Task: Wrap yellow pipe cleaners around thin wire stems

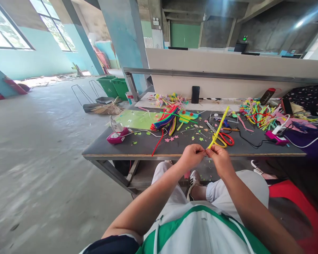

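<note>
A yellow fuzzy stick (220, 126) rises at a slant from the fingers of my right hand (220, 158), which pinches its lower end. Close beside it, my left hand (193, 156) is closed, its fingertips meeting the right ones near the stick's base; what it pinches is too small to make out. Both hands are at the front edge of the dark table (143, 145). Just beyond them lie scissors with red handles (228, 138) and another pair with yellow handles (219, 141). A bundle of colourful fuzzy sticks (167, 118) rests left of centre.
A black phone (195, 94) stands at the back. Magenta devices (118, 135) with cables sit at both sides. More colourful sticks (262, 114) are piled right, near a dark bottle (267, 96). A green sheet (137, 119) and small cut-outs lie left and centre. Green bins (119, 88) stand beyond.
</note>
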A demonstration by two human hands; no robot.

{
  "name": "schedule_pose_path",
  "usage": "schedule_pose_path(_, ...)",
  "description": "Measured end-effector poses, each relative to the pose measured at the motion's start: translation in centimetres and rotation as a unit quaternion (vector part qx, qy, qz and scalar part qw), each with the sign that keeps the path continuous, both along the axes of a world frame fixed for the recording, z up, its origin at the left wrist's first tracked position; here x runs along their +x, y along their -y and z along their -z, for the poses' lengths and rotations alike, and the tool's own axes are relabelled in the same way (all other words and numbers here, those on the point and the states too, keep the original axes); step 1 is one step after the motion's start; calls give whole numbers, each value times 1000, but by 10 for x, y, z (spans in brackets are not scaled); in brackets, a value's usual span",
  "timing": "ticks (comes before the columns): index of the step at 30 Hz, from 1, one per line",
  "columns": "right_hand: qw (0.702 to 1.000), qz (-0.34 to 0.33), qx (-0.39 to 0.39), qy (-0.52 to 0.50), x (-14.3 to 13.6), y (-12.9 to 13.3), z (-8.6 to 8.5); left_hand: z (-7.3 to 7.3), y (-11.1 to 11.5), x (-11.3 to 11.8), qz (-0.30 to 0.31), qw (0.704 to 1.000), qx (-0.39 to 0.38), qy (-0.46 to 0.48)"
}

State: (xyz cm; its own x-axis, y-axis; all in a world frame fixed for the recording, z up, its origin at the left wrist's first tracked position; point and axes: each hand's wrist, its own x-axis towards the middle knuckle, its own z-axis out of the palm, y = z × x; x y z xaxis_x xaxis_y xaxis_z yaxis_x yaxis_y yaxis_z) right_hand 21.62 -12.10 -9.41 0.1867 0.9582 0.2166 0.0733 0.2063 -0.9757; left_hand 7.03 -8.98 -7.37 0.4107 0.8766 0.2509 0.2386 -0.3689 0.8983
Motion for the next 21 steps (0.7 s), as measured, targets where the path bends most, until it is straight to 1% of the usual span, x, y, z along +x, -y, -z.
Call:
schedule_pose_path(2,999,-18,-25,13,6,7,8,9,4,3,10,1000,-5,-6)
schedule_pose_path(5,999,-40,-36,1,12,16,14,15,9,6,22,999,-31,-12)
schedule_pose_path(8,999,-17,-30,9,14,20,17,15,12,7,29,998,-56,-9)
schedule_pose_path(11,998,14,-27,57,15,20,17,13,14,6,37,996,-78,8)
schedule_pose_path(14,996,18,-19,89,16,21,16,10,16,5,54,993,-105,23)
schedule_pose_path(16,997,9,-3,73,15,21,17,7,17,5,73,989,-122,35)
schedule_pose_path(20,998,-13,49,-37,12,18,17,-1,20,6,106,981,-148,73)
schedule_pose_path(21,997,-15,58,-50,12,17,15,-2,20,6,112,979,-152,82)
